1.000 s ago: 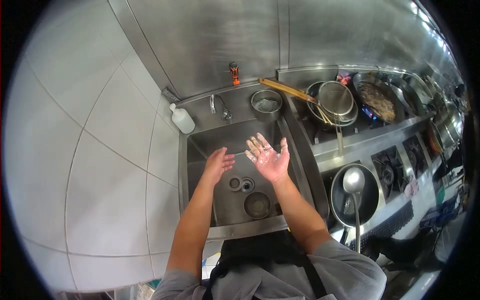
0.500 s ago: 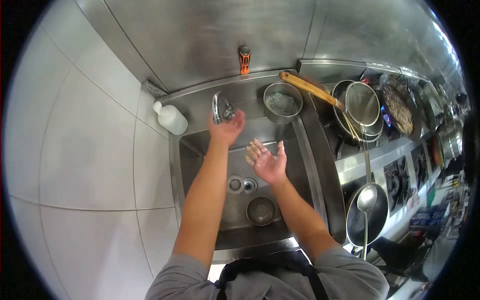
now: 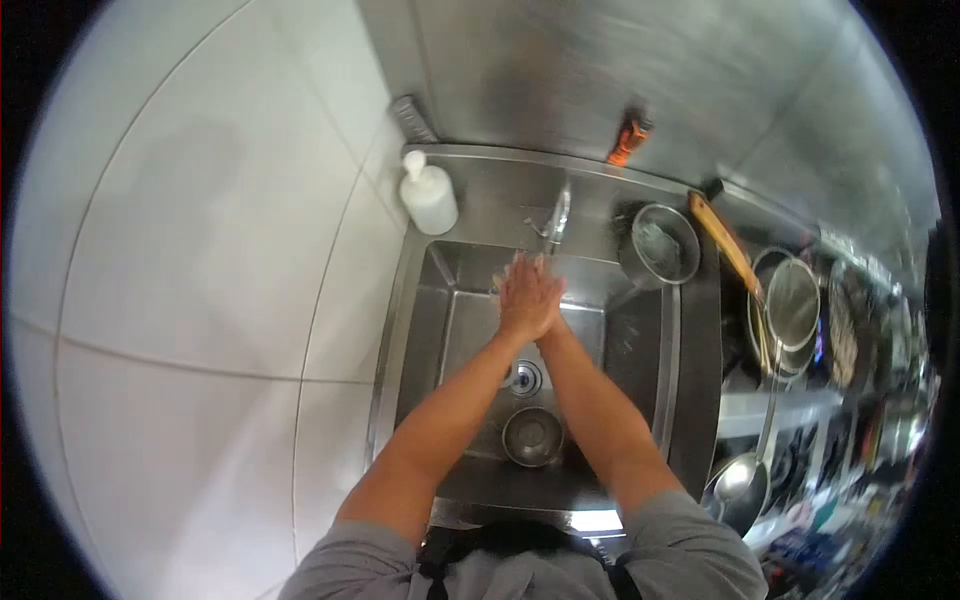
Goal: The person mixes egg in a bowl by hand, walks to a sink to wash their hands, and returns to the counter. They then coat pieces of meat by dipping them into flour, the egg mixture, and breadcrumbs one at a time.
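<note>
Palm to palm, my left hand (image 3: pixel 522 303) and my right hand (image 3: pixel 549 305) press together over the sink basin (image 3: pixel 470 310), just in front of the faucet (image 3: pixel 559 216). My left hand lies over much of the right one. The fingers of both look stretched out, though motion blurs the tips. No object shows between them, but the palms are hidden. Below them a drain (image 3: pixel 527 378) is in the basin floor. A small metal bowl (image 3: pixel 533 437) sits in the basin nearer to me. Whether water is running cannot be made out.
A white pump bottle (image 3: pixel 431 203) stands on the left rear ledge. At the right rear corner is a metal pot (image 3: pixel 665 245) with something pale inside. A wooden-handled strainer (image 3: pixel 793 303) rests over a pan on the stove. A ladle (image 3: pixel 736 480) lies farther forward. An orange-handled tool (image 3: pixel 629 140) is by the back wall.
My left hand has come away from the faucet and met my right hand, which was held up with whitish residue on its fingers. The camera view has turned, shifting the sink to the right.
</note>
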{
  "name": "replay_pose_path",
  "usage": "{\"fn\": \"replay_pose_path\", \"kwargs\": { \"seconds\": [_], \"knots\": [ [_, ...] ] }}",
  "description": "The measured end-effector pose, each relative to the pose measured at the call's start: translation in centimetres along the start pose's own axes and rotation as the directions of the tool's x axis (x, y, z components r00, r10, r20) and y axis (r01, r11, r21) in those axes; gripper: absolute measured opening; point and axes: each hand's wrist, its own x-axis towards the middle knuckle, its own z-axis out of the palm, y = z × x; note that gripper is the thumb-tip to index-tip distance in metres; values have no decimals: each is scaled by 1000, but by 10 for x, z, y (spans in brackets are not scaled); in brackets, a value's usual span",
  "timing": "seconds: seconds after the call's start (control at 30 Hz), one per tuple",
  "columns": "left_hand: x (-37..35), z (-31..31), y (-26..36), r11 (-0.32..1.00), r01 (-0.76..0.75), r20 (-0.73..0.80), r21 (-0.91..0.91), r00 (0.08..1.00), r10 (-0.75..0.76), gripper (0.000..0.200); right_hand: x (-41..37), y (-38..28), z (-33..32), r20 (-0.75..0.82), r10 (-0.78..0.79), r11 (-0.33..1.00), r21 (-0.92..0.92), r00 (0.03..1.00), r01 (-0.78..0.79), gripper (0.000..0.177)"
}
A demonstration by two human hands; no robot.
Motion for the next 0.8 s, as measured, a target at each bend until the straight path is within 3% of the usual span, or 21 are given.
{"fn": "replay_pose_path", "kwargs": {
  "seconds": [0.03,0.07,0.1,0.13,0.17,0.2,0.27,0.3,0.33,0.37,0.4,0.43,0.47,0.5,0.57,0.6,0.63,0.67,0.73,0.77,0.8],
  "knots": [
    [4,0,-3,999,29,-29,-15,999,-29,85,-4,4,4,1,-47,996,78,999,47,77],
    [14,-1,-8,942,251,43,-222,968,-247,87,-9,-1,6,-16,63,943,-327,998,-64,78],
    [18,-3,-11,797,449,154,-403,892,-425,88,-21,-8,12,-11,90,933,-350,996,-88,78],
    [7,-13,8,782,456,131,-424,886,-445,88,-34,-19,13,62,213,972,-111,975,-205,77],
    [-12,-27,45,888,413,119,-203,910,-396,91,-40,-26,17,153,311,935,128,938,-331,75],
    [-21,-35,70,939,342,129,39,930,-344,93,-41,-27,27,156,331,930,112,931,-349,75],
    [-11,-11,67,887,461,48,33,886,-462,81,-52,-26,39,278,224,957,-246,934,-156,71],
    [2,2,55,831,555,-32,19,831,-555,69,-45,-25,29,276,231,954,-254,933,-161,71],
    [20,-3,16,900,367,271,-235,914,-302,46,-30,-22,9,90,203,906,-396,975,-152,64],
    [22,-9,17,898,367,270,-243,915,-301,46,-22,-24,-4,-94,137,834,-526,986,-166,58],
    [22,-10,18,676,481,348,-558,875,-335,36,-23,-25,-6,-134,24,833,-546,991,-94,39],
    [23,-11,18,345,538,437,-769,836,-331,30,-22,-26,-13,-135,19,833,-546,991,-91,39],
    [24,-13,17,345,541,443,-767,836,-325,30,-23,-27,-18,169,-210,265,-938,963,222,36],
    [28,6,1,238,565,430,-790,788,-441,27,-24,-30,-29,519,-172,-460,-794,837,398,33],
    [31,9,-5,132,570,421,-811,725,-545,26,-25,-31,-32,425,-123,-563,-774,897,290,32],
    [27,-1,-2,8,627,482,-779,607,-632,26,-27,-30,-34,316,-81,-655,-732,945,188,34],
    [28,-3,-2,-120,659,536,-743,477,-697,25,-32,-33,-25,315,-86,-657,-731,945,184,34],
    [28,-4,-1,-116,659,535,-743,481,-695,25,-38,-37,-15,387,-68,-629,-732,920,261,35],
    [19,1,-3,-184,513,525,-838,671,-523,33,-41,-42,-10,456,-54,-597,-728,888,337,37],
    [16,5,-2,-182,512,524,-839,673,-523,33,-40,-46,-7,373,-92,-488,-825,923,284,36],
    [9,-4,12,60,446,360,-893,788,-500,35,-40,-49,-8,280,-116,-366,-904,953,221,36]
  ]
}}
